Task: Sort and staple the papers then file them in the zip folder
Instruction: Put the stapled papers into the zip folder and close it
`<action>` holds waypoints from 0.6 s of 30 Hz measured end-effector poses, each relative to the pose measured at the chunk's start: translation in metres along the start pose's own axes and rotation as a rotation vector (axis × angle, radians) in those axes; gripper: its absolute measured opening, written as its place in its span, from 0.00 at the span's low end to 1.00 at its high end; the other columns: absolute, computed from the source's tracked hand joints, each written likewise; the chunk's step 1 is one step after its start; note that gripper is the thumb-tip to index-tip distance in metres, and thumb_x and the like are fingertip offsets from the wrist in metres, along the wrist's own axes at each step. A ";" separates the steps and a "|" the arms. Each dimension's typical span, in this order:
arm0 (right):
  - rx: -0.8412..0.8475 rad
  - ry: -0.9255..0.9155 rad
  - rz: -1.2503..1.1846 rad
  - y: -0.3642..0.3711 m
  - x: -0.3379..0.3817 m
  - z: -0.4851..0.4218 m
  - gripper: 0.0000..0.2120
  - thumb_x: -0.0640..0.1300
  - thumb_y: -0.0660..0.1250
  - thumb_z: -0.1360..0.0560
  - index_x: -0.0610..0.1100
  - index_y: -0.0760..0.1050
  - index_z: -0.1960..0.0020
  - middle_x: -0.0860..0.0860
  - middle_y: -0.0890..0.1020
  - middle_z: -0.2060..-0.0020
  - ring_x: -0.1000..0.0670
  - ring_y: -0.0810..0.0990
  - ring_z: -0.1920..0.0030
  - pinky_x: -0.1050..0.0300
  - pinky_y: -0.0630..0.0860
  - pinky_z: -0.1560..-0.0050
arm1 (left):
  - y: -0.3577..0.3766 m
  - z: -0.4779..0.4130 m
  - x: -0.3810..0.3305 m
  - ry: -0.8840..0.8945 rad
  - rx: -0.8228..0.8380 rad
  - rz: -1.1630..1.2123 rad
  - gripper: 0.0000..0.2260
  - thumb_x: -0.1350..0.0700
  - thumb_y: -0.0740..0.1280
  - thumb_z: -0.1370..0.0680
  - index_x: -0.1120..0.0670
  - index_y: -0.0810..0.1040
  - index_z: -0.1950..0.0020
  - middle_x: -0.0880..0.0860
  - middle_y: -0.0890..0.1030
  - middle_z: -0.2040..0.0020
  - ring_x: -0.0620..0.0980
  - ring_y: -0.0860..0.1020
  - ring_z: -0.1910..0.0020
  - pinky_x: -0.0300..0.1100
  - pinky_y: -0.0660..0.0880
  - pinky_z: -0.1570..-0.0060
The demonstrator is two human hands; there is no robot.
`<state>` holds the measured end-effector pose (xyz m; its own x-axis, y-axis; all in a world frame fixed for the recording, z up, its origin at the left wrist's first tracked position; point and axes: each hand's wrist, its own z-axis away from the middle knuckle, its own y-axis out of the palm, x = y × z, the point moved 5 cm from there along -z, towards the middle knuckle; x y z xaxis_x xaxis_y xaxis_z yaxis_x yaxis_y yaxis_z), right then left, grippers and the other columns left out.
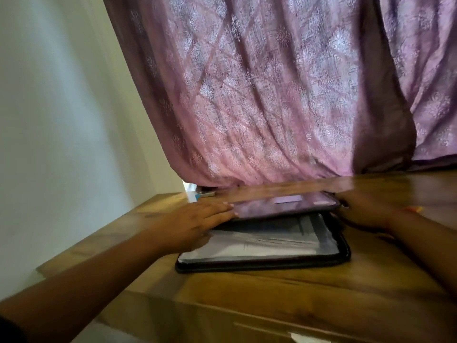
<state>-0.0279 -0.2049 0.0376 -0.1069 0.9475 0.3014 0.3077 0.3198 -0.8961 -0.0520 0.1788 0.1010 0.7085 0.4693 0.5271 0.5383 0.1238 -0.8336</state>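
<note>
Zip folder (264,262) is lying on the wooden table (321,288), a flat black rectangular case with rounded corners and a dark, soft-looking border. Its cover flap (284,205) is standing partly raised above the base, smooth and glossy, reflecting purple light. Papers (254,246) are showing inside the base, white sheets under a clear, slightly creased plastic sleeve; print on them is too blurred to read.

Left hand (195,219) is resting at the folder's left edge, fingers straight and together, fingertips (228,206) lying on the flap's left rim. Right hand (363,209) is sitting at the folder's right edge beside the flap's far corner; motion blur is hiding its fingers, so whether it is gripping the flap cannot be told. A coloured band (413,209) is circling that wrist.

Beyond the folder, a small pale object (200,194) is lying at the table's far edge, too blurred to identify. Behind the folder, a mauve curtain (272,95) with a pale woven floral pattern is hanging in soft folds. Left of the folder, a plain white wall (61,120) is rising.
</note>
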 end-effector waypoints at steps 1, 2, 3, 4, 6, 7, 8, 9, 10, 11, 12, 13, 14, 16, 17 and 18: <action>0.005 -0.001 0.011 0.000 0.000 0.001 0.11 0.53 0.63 0.21 0.51 0.81 0.46 0.49 0.84 0.49 0.48 0.80 0.53 0.52 0.77 0.50 | 0.005 0.003 -0.006 0.005 0.060 0.044 0.32 0.49 0.67 0.21 0.43 0.57 0.19 0.49 0.66 0.21 0.49 0.69 0.25 0.50 0.69 0.28; 0.008 0.005 0.009 0.000 0.000 0.000 0.12 0.53 0.62 0.21 0.50 0.81 0.46 0.48 0.84 0.48 0.48 0.79 0.53 0.53 0.76 0.51 | 0.007 0.005 -0.012 0.013 0.097 0.066 0.30 0.45 0.62 0.19 0.41 0.55 0.19 0.47 0.63 0.20 0.48 0.66 0.24 0.49 0.68 0.27; 0.011 0.011 0.010 0.000 0.000 0.001 0.12 0.53 0.62 0.20 0.49 0.81 0.46 0.48 0.83 0.48 0.49 0.78 0.54 0.56 0.74 0.54 | 0.008 0.005 -0.019 0.021 0.104 0.077 0.28 0.41 0.60 0.18 0.40 0.54 0.19 0.46 0.61 0.19 0.47 0.64 0.23 0.47 0.65 0.25; 0.010 0.014 0.017 -0.001 0.001 0.002 0.11 0.52 0.62 0.20 0.49 0.81 0.47 0.48 0.83 0.49 0.50 0.77 0.55 0.58 0.70 0.56 | 0.005 0.004 -0.026 0.028 0.081 0.080 0.28 0.39 0.59 0.17 0.40 0.55 0.19 0.46 0.59 0.18 0.45 0.62 0.22 0.43 0.59 0.23; 0.011 0.015 0.034 -0.001 0.002 0.002 0.11 0.49 0.62 0.19 0.48 0.81 0.46 0.47 0.83 0.47 0.50 0.75 0.55 0.60 0.65 0.58 | -0.001 -0.002 -0.040 0.028 0.029 0.099 0.30 0.35 0.56 0.18 0.40 0.52 0.18 0.45 0.53 0.17 0.42 0.54 0.20 0.35 0.46 0.24; 0.014 0.019 0.038 -0.002 0.003 0.002 0.10 0.47 0.62 0.19 0.48 0.81 0.45 0.47 0.83 0.45 0.49 0.76 0.53 0.60 0.64 0.57 | -0.004 -0.007 -0.045 0.019 0.022 0.120 0.31 0.33 0.55 0.18 0.40 0.50 0.18 0.44 0.50 0.17 0.41 0.49 0.19 0.34 0.42 0.25; 0.016 0.028 0.034 -0.002 0.002 0.002 0.10 0.45 0.61 0.20 0.48 0.81 0.43 0.47 0.82 0.43 0.47 0.78 0.49 0.61 0.64 0.56 | -0.004 -0.014 -0.050 0.007 0.019 0.151 0.32 0.33 0.55 0.18 0.40 0.48 0.18 0.44 0.47 0.17 0.40 0.45 0.19 0.33 0.39 0.26; 0.020 0.035 0.024 -0.003 0.002 0.003 0.12 0.43 0.61 0.20 0.49 0.80 0.42 0.48 0.82 0.42 0.46 0.78 0.46 0.62 0.64 0.55 | -0.004 -0.021 -0.054 -0.010 0.019 0.188 0.32 0.33 0.54 0.18 0.41 0.48 0.17 0.44 0.45 0.17 0.40 0.43 0.20 0.33 0.37 0.27; 0.024 0.044 0.008 -0.002 0.002 0.002 0.12 0.41 0.61 0.21 0.49 0.80 0.42 0.48 0.82 0.41 0.46 0.78 0.44 0.62 0.65 0.54 | -0.003 -0.028 -0.057 -0.031 0.029 0.235 0.33 0.34 0.54 0.18 0.42 0.47 0.17 0.44 0.44 0.17 0.39 0.41 0.20 0.32 0.36 0.27; 0.028 0.050 -0.006 -0.002 0.000 0.002 0.13 0.41 0.61 0.21 0.49 0.80 0.42 0.48 0.81 0.41 0.46 0.78 0.44 0.62 0.65 0.53 | -0.002 -0.037 -0.061 -0.055 0.053 0.290 0.32 0.35 0.53 0.18 0.42 0.46 0.17 0.43 0.43 0.18 0.39 0.40 0.21 0.33 0.36 0.27; 0.031 0.050 -0.014 -0.001 0.001 0.002 0.13 0.41 0.61 0.22 0.50 0.80 0.42 0.48 0.81 0.41 0.46 0.78 0.44 0.62 0.66 0.53 | 0.000 -0.045 -0.063 -0.081 0.080 0.346 0.31 0.35 0.51 0.18 0.42 0.46 0.18 0.43 0.42 0.18 0.39 0.39 0.21 0.35 0.37 0.26; 0.035 0.048 -0.014 -0.001 0.001 0.001 0.13 0.40 0.61 0.22 0.50 0.80 0.43 0.47 0.81 0.41 0.46 0.78 0.44 0.62 0.66 0.53 | 0.002 -0.053 -0.065 -0.103 0.102 0.395 0.31 0.35 0.50 0.18 0.41 0.45 0.18 0.42 0.42 0.18 0.39 0.39 0.21 0.37 0.38 0.25; 0.038 0.049 -0.015 -0.001 0.000 0.002 0.13 0.40 0.61 0.22 0.50 0.80 0.43 0.47 0.81 0.41 0.46 0.78 0.44 0.61 0.66 0.53 | 0.006 -0.061 -0.066 -0.124 0.114 0.436 0.30 0.34 0.48 0.18 0.40 0.45 0.18 0.42 0.42 0.18 0.41 0.39 0.20 0.39 0.39 0.23; 0.044 0.051 -0.028 -0.001 0.000 0.001 0.14 0.40 0.61 0.22 0.50 0.80 0.42 0.47 0.81 0.40 0.45 0.78 0.43 0.61 0.69 0.50 | 0.017 -0.070 -0.066 -0.176 0.146 0.504 0.29 0.33 0.44 0.18 0.39 0.45 0.18 0.42 0.44 0.17 0.43 0.39 0.19 0.47 0.40 0.20; 0.045 0.051 -0.033 -0.002 0.000 0.001 0.14 0.40 0.60 0.22 0.50 0.80 0.42 0.46 0.81 0.40 0.45 0.77 0.42 0.60 0.70 0.47 | 0.024 -0.072 -0.068 -0.199 0.177 0.541 0.29 0.33 0.43 0.18 0.38 0.45 0.18 0.40 0.44 0.18 0.43 0.39 0.19 0.51 0.40 0.20; 0.045 0.054 -0.039 -0.003 -0.001 0.001 0.14 0.40 0.60 0.22 0.50 0.80 0.42 0.47 0.80 0.40 0.45 0.77 0.41 0.59 0.71 0.45 | 0.032 -0.074 -0.071 -0.211 0.215 0.572 0.28 0.33 0.42 0.18 0.37 0.44 0.19 0.38 0.43 0.18 0.42 0.38 0.20 0.54 0.41 0.20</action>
<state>-0.0298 -0.2073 0.0395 -0.0665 0.9337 0.3520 0.2617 0.3567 -0.8968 -0.0512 0.0848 0.0490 0.7394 0.6723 -0.0353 -0.0163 -0.0346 -0.9993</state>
